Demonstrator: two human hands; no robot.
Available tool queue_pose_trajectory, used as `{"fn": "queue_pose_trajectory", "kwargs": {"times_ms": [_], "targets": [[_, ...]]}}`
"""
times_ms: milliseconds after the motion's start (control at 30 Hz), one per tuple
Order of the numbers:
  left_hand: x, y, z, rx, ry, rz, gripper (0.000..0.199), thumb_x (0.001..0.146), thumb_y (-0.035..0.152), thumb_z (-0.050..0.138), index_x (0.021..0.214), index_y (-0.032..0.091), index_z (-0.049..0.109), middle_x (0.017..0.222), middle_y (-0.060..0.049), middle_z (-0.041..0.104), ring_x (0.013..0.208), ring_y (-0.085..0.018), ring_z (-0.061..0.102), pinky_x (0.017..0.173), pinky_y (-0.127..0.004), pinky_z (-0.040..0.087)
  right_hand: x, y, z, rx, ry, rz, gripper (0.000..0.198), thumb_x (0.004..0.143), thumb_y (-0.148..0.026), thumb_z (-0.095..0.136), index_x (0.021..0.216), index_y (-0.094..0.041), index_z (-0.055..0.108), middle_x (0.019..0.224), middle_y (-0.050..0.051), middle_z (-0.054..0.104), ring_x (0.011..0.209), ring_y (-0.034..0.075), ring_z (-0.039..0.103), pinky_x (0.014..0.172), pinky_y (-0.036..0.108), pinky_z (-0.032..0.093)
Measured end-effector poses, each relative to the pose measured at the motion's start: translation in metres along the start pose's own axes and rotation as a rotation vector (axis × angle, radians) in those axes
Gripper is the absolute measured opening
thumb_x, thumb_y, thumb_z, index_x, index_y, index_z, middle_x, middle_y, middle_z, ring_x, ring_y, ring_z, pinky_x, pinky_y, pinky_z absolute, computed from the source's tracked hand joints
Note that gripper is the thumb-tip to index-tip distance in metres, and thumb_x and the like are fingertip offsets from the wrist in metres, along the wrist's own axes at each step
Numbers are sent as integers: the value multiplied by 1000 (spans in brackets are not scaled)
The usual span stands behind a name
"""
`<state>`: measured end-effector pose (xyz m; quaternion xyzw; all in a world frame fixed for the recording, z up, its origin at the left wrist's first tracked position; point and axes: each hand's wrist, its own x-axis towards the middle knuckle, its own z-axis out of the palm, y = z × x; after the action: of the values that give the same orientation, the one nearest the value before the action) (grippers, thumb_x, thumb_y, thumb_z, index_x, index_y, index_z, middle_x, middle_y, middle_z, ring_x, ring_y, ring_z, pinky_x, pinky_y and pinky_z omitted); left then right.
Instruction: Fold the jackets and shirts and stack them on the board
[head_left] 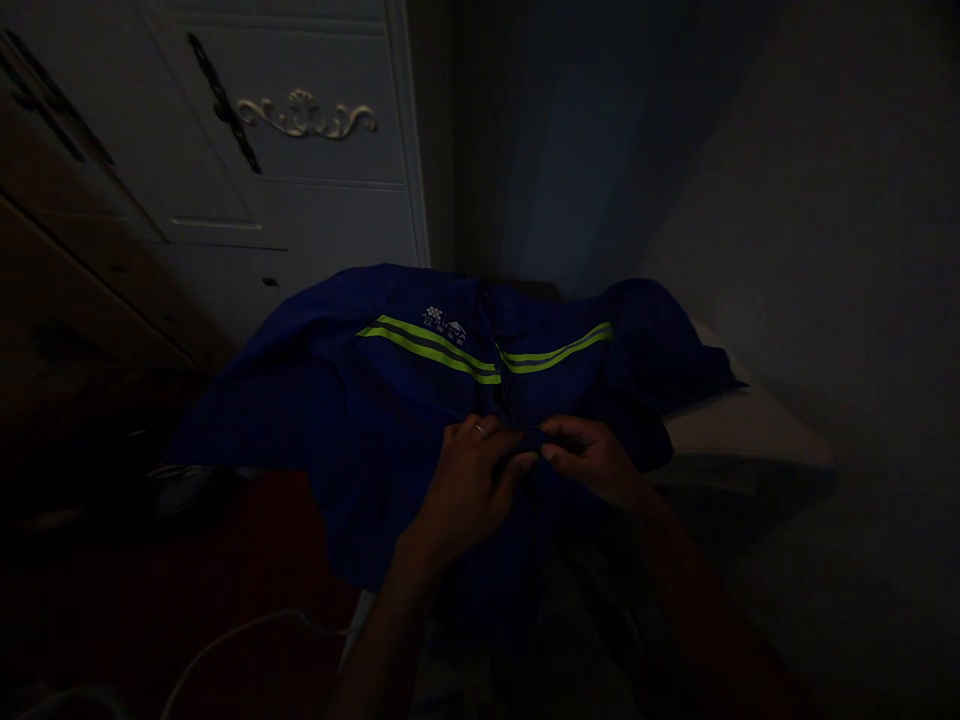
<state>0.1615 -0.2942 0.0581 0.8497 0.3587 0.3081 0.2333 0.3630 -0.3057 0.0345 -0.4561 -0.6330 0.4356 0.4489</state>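
A blue work jacket (405,400) with yellow-green stripes and a white chest print lies spread out, its front towards me and both sleeves out to the sides. At the front opening, below the stripes, my left hand (480,465) pinches the jacket's edge between thumb and fingers; a ring shows on one finger. Close against it on the right, my right hand (589,455) pinches the same stretch of cloth. The fingertips nearly meet. Whatever small fastening may be between them is too dark to make out.
Beneath the jacket is a pale padded surface (750,420), its corner showing at right. A white cabinet (330,220) with dark handles and carved trim stands behind at left. A pale cable (247,622) curves over the dark red floor (262,540). A wall (847,200) rises at right.
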Motion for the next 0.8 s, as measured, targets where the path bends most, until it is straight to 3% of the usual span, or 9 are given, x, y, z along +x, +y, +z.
{"fn": "queue_pose_trajectory", "kwargs": {"times_ms": [100, 233, 367, 600, 800], "targets": [[-1, 2, 1, 87, -1, 4, 28, 90, 41, 61, 111, 22, 66, 100, -6, 64, 97, -23, 55, 81, -38, 38, -1, 5, 1, 41, 8, -14, 17, 82, -34, 65, 88, -18, 70, 78, 0, 67, 69, 13, 60, 63, 21, 47], [4, 3, 4, 265, -24, -13, 15, 90, 30, 62, 97, 19, 69, 90, -5, 65, 89, -23, 56, 76, -38, 37, -2, 7, 4, 15, 25, -14, 17, 83, -34, 66, 89, -19, 72, 80, 0, 68, 73, 14, 62, 67, 23, 49], [5, 1, 8, 324, 12, -1, 10, 90, 24, 60, 87, 18, 68, 84, -5, 64, 84, -22, 55, 73, -38, 37, 0, 7, 9, 37, 129, -7, 19, 80, -35, 69, 89, -19, 72, 82, 2, 72, 74, 16, 66, 69, 26, 52], [1, -9, 14, 101, 51, -16, 9, 89, 18, 61, 82, 16, 67, 82, -4, 62, 81, -20, 52, 72, -35, 37, 0, 2, 6, -54, 70, 32, 27, 81, -40, 68, 99, -20, 77, 97, 5, 76, 90, 23, 70, 82, 34, 54], [3, -11, 12, -76, 53, -10, 13, 89, 12, 57, 81, 16, 66, 81, -3, 61, 80, -19, 51, 73, -34, 38, 0, 1, 7, -79, 104, 17, 25, 82, -38, 67, 96, -20, 77, 91, 4, 76, 85, 20, 70, 76, 29, 54]]}}
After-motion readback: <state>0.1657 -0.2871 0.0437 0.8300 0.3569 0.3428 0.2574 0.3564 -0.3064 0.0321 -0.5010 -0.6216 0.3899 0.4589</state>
